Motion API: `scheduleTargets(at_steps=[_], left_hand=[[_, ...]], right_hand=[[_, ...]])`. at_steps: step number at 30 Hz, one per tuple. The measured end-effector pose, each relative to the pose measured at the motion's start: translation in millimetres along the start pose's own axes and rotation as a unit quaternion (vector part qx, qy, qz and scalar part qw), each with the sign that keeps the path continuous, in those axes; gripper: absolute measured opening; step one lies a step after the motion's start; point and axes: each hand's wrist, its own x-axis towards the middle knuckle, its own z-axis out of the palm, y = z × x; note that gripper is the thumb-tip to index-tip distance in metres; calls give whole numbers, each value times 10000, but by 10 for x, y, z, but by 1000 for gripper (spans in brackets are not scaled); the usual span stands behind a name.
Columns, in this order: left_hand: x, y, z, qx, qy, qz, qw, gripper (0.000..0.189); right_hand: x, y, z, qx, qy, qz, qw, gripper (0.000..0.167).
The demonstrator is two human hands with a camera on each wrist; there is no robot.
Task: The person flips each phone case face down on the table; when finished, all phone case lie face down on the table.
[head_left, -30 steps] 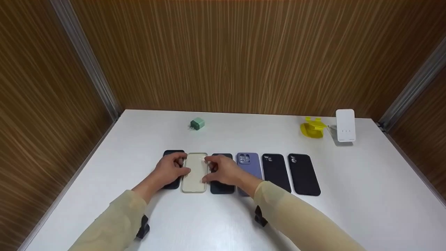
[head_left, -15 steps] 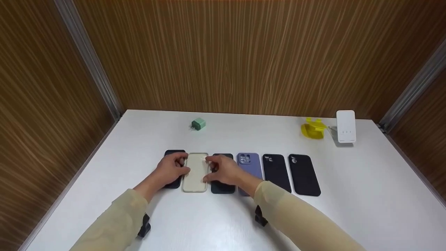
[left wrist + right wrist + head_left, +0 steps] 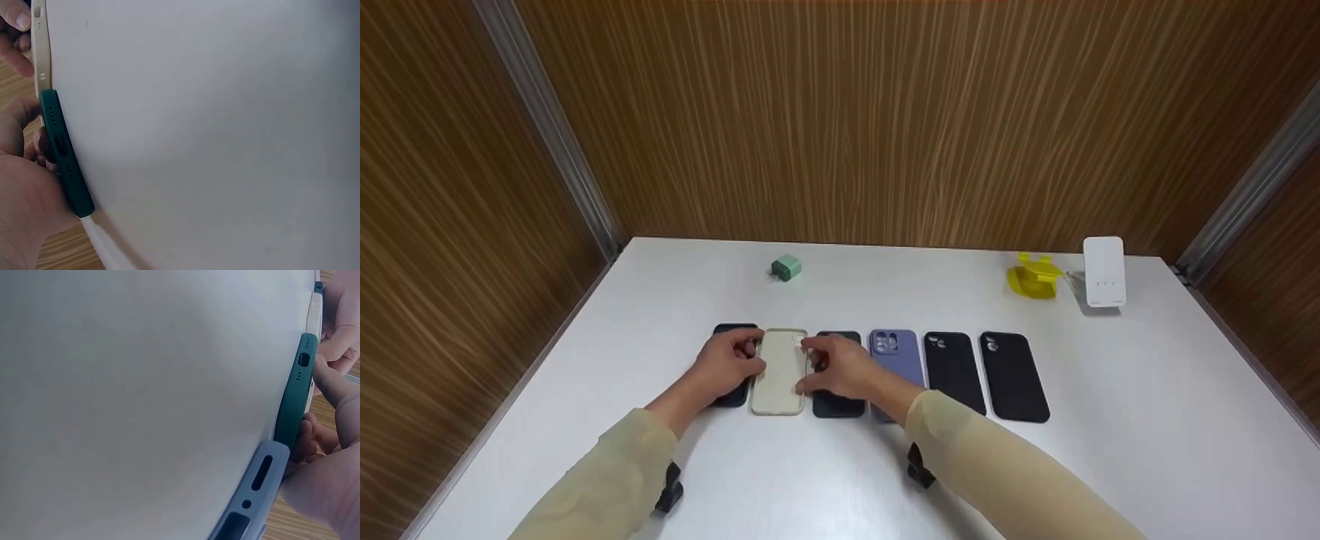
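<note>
A cream phone case (image 3: 780, 375) lies flat on the white table, between my two hands. My left hand (image 3: 724, 366) holds its left edge with thumb and index finger, the other fingers curled. On the right edge, my right hand (image 3: 844, 367) has its index finger near the top corner and its thumb lower down. Beneath the left hand is a dark case (image 3: 732, 399), which shows green (image 3: 64, 152) in the left wrist view. Another dark case (image 3: 838, 406) lies partly hidden under the right hand, green (image 3: 295, 391) in the right wrist view.
Continuing the row rightward are a purple phone case (image 3: 904, 360) and two black cases (image 3: 958, 375), one (image 3: 1015, 379) at the end. Behind stand a green charger plug (image 3: 786, 268), a yellow stand (image 3: 1035, 277) and a white upright device (image 3: 1104, 271). Wood-patterned panels (image 3: 840, 120) enclose the table.
Both hands stay at the cream case's edges with hardly any movement. The whole scene shifts slightly with the head camera.
</note>
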Motion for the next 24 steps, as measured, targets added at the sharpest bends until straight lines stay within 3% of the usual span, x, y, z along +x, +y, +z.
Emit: scheduleTargets(at_steps=[6,14,24], left_hand=[[-22,73,-17,123,21,-29,9999,56],[-17,220,-104,463,-106,161,9987,60],[-38,301,-59,4,-160,5,9999,60]], right_hand=[[-12,7,0,-159,2,-64,9999,73],[-10,-42,-22,-309,80,-107,9994,71],[-36,-36,4,32,206,-17,9998,76]])
